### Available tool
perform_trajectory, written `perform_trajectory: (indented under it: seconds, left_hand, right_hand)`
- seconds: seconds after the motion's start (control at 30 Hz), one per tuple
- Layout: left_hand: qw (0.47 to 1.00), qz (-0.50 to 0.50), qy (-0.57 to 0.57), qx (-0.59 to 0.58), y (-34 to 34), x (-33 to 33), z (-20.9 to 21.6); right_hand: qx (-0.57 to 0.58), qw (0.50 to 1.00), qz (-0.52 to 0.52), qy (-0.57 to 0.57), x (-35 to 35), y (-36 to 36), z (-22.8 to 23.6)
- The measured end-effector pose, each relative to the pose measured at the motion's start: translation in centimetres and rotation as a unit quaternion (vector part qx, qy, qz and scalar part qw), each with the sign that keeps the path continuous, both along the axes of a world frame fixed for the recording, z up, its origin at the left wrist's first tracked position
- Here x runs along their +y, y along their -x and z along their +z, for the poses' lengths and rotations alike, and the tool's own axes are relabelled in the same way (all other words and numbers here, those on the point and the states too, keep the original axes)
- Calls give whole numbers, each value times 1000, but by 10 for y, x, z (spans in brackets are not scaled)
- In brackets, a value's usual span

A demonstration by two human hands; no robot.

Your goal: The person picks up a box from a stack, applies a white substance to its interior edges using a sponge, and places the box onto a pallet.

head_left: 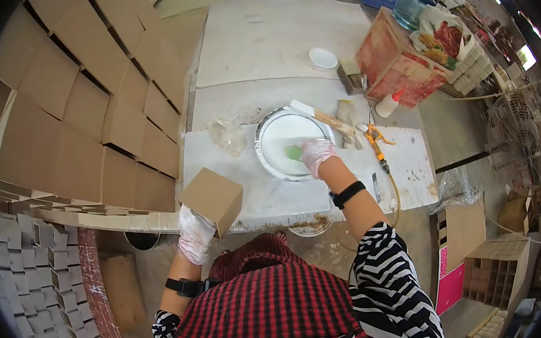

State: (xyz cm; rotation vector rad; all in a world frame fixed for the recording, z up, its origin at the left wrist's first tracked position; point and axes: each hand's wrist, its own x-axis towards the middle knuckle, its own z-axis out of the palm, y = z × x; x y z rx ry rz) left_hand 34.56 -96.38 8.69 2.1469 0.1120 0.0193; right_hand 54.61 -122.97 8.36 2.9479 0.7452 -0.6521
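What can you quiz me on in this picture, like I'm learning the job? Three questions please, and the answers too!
1. True or false: the left hand is empty.

2. Which colour is the tool in the right hand?
A. Red
B. Green
C. Black

3. Which is closer to the white bowl: the orange nozzle or the bottle?

Key:
1. False: it holds a brown box.
2. B.
3. The orange nozzle; it lies just right of the bowl, and the bottle stands farther off.
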Motion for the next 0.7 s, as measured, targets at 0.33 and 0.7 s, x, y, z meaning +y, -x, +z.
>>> perform_trajectory:
  seconds: [0.33, 0.7]
  left_hand:
    - [711, 51, 697, 71, -34, 3, -56]
    - [592, 70, 796, 101, -63, 8, -90]
  right_hand:
    - [200, 839, -337, -377, -34, -11, -23]
    - [254, 820, -294, -421, 52, 76, 13]
